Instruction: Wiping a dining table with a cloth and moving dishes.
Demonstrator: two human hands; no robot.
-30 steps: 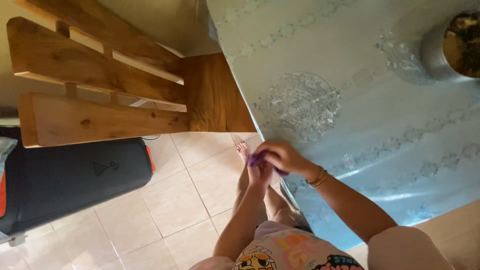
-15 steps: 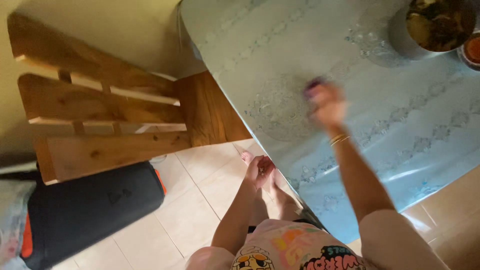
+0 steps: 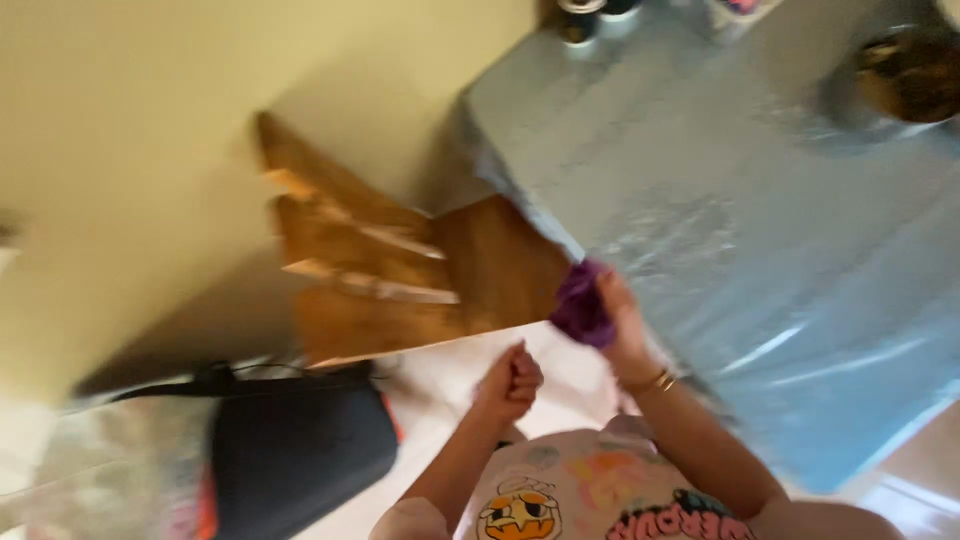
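Blurred view from above, read from nine o'clock across to three. At about eight o'clock a dark bag (image 3: 300, 450) sits on the pale tiled floor (image 3: 450, 375). Near the centre a wooden chair (image 3: 400, 280) stands against the table's edge. The person's left hand (image 3: 512, 378) hangs just below centre, curled into a loose fist that holds nothing visible. Just to its upper right, the right hand (image 3: 618, 318) grips a bunched purple cloth (image 3: 580, 305), fingers closed round it, at the edge of the table's light blue cover (image 3: 760, 250). Half a second ago that hand and cloth were further in on the cover; now they are back at the near edge, so a wiping stroke seems to have ended there. At one o'clock a metal bowl (image 3: 905, 85) rests on the cover.
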